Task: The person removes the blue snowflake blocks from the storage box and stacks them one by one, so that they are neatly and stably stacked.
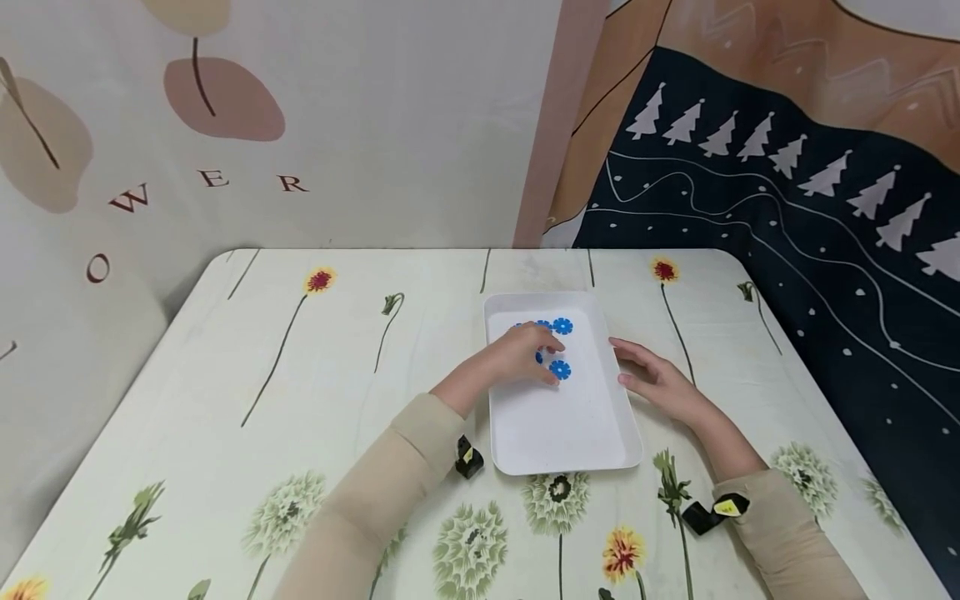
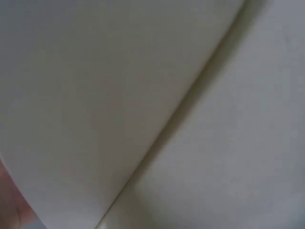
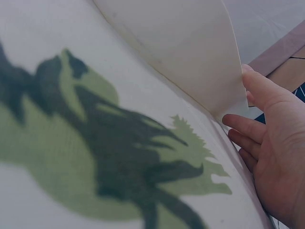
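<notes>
On the table stands a white rectangular tray with several blue flower-shaped pieces toward its far half. My left hand reaches in over the tray's left rim, its thumb and fingers spread apart above the pieces. One blue flower piece shows close by the thumb; others are partly hidden under the hand. Against the tray's right side rests my right hand, with relaxed fingers. In the right wrist view, its thumb touches the tray's rim and the other fingers sit low by the outer wall.
A flower-printed cloth covers the table. Behind it hangs a pale printed curtain, with a dark tree-patterned cloth on the right. The tray wall fills much of the left wrist view.
</notes>
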{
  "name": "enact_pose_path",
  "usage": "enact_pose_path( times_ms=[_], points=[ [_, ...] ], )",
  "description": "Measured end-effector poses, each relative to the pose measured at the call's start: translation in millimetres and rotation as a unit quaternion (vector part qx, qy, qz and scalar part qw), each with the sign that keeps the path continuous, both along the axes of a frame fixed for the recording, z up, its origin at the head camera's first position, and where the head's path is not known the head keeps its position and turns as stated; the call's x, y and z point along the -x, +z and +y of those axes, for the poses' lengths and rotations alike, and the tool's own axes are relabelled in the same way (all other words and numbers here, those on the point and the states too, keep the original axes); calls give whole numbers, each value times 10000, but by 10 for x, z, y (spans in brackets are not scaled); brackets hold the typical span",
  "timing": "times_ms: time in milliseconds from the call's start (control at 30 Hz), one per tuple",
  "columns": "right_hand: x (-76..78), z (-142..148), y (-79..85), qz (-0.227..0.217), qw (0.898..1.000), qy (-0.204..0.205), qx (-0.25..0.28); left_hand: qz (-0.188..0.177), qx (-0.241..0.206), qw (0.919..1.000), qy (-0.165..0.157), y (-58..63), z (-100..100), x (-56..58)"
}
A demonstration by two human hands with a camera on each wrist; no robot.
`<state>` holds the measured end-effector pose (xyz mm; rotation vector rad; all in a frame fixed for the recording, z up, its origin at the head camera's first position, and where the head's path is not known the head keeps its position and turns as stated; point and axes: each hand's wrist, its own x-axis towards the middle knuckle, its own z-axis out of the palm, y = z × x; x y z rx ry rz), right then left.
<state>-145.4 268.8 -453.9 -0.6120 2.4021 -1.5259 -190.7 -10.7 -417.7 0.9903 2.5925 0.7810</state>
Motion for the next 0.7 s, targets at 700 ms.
enact_pose_path(
  times_ms=[700],
  points=[
    [-8, -6, 0, 13, 10000, 0, -71, 373, 340, 9987, -61, -42, 66, -18]
  ],
)
